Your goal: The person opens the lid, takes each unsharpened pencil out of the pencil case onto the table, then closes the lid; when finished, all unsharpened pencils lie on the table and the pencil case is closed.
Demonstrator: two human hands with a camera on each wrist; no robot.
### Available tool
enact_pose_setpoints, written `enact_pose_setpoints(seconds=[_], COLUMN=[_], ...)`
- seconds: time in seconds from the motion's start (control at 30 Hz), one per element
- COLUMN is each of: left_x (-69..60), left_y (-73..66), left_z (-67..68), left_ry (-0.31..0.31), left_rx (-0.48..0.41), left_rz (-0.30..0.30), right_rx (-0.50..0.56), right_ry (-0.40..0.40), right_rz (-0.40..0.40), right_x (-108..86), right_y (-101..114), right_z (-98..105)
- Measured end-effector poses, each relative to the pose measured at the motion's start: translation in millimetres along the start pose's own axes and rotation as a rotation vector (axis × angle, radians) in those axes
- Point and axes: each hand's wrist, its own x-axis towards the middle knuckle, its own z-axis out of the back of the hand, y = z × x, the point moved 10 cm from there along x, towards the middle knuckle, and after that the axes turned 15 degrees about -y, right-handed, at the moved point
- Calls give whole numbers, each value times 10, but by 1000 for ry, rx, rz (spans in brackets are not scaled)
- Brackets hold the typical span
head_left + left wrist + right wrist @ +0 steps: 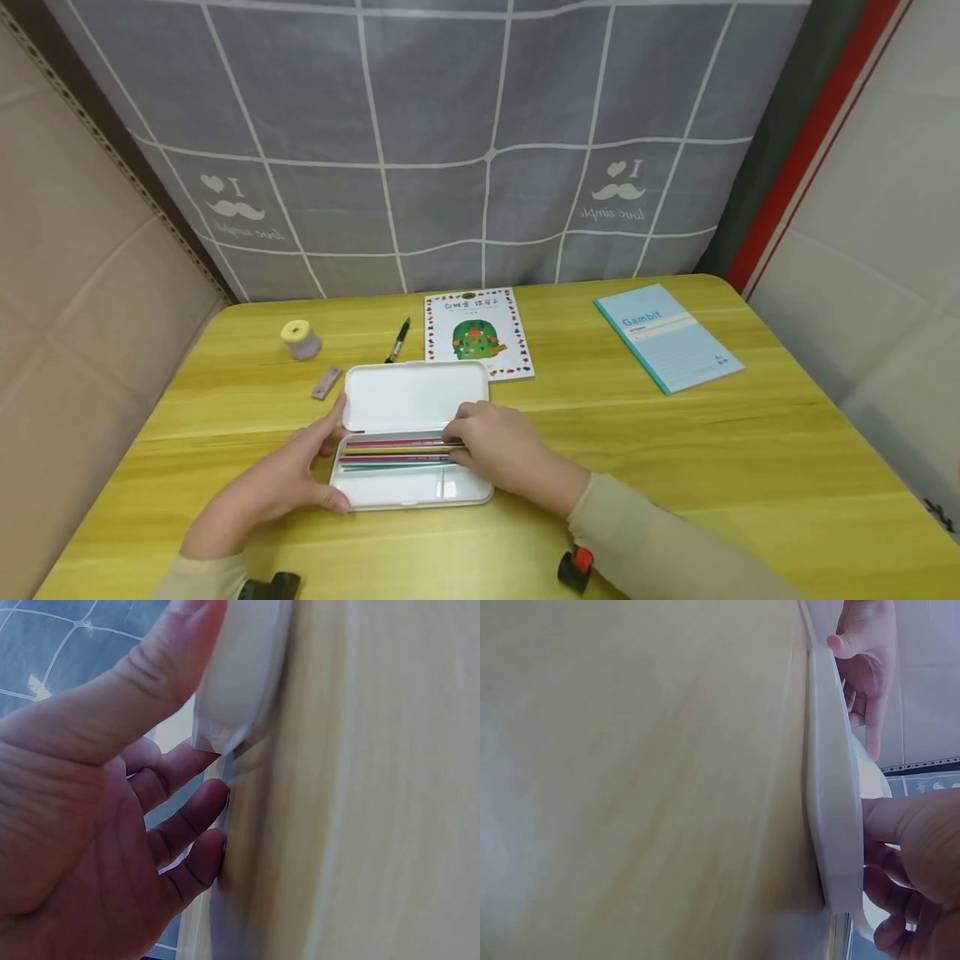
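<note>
A white pencil case (393, 492) lies on the table, its lid (416, 396) folded back behind it. Several coloured pencils (397, 450) lie lengthwise in its rear part. At the left end, my left hand (288, 475) spreads around the case, thumb by the front corner and index finger along the lid's edge. Its thumb touches the case (244, 667) in the left wrist view. My right hand (506, 446) reaches in over the right end and grips the pencils' ends with curled fingers. The case wall (836, 802) hides those ends in the right wrist view.
Behind the case lie a picture book (480, 329), partly covered by the lid, and a black pen (399, 340). A pinkish eraser-like block (326, 383) and a yellow-topped spool-like container (302, 340) are at left. A light blue notebook (671, 337) lies at the right.
</note>
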Motion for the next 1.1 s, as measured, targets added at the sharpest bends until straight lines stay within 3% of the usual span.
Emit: enact_pose_setpoints(seconds=[0.23,0.47,0.73,0.93,1.1], left_x=[4,-1,-12,-11,-8], left_y=[26,34,43,54,77], left_z=[16,-2,-1,-17,5], left_ry=[-15,8,14,0,-20], left_rx=[29,-26,-33,-5,23], left_rz=[13,19,18,12,22], right_rx=[-23,82,134,244,292], right_ry=[-34,-5,-44,-162,-255], right_rz=[9,-77,-98,-137,-221], right_x=[16,7,12,-5,-29], right_y=[44,-17,-32,-152,-413], right_z=[1,-16,21,216,385])
